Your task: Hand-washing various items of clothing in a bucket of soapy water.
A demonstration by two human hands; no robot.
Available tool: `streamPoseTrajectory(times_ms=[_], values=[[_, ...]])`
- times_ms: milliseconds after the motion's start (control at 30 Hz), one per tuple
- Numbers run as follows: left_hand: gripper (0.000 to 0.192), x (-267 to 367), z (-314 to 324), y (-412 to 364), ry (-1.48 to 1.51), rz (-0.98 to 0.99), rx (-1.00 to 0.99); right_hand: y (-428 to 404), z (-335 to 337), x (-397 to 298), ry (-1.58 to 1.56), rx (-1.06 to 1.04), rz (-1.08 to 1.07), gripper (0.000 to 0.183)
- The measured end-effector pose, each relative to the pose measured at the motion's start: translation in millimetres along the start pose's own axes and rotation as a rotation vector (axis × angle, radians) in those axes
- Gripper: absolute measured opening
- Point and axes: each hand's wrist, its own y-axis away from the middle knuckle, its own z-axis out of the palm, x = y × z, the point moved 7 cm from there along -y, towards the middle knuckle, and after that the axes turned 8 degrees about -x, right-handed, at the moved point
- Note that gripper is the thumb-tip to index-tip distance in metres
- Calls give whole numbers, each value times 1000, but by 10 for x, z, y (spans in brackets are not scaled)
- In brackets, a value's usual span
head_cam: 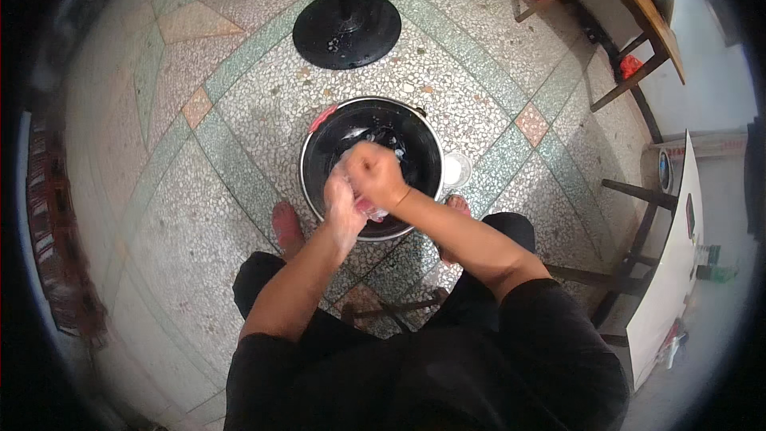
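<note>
Directly before me, a round black basin with a pale rim stands on the floor, with some liquid and small pale bits inside. Both my hands are pressed together above it. My right hand is curled into a fist on top. Beneath and beside it is my left hand, with whitish suds on the skin reaching to the wrist. A small wet pink and whitish thing shows below the fist, caught between the hands; its kind is unclear. Motion blurs the fingers, and their tips are hidden.
A clear cup with white contents stands by the basin's right rim. Past the basin is a round black stand base. My feet flank the basin. To the right are a white-topped table and a wooden stool.
</note>
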Motion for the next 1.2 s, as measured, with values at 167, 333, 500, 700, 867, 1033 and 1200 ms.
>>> streamPoseTrajectory(times_ms=[167, 333, 500, 700, 867, 1033, 1200], values=[[39, 328, 721, 16, 127, 108, 78, 148, -40, 906, -1155, 266, 775, 24], [27, 711, 351, -33, -110, 290, 90, -95, -45, 209, -985, -141, 584, 26], [20, 455, 205, -46, -82, 133, 254, -68, 25, -3, -172, -260, 61, 22], [28, 118, -106, -11, -88, 245, 257, 58, 54, -83, 292, -96, -86, 17], [31, 48, -40, -58, -85, 218, 292, 61, -64, -10, 295, -40, -35, 15], [22, 245, -345, -293, -227, 3, 159, 155, 110, -538, 287, -206, -364, 9], [28, -134, -168, 4, -286, 145, 463, 36, -123, 283, 402, -124, 296, 25]])
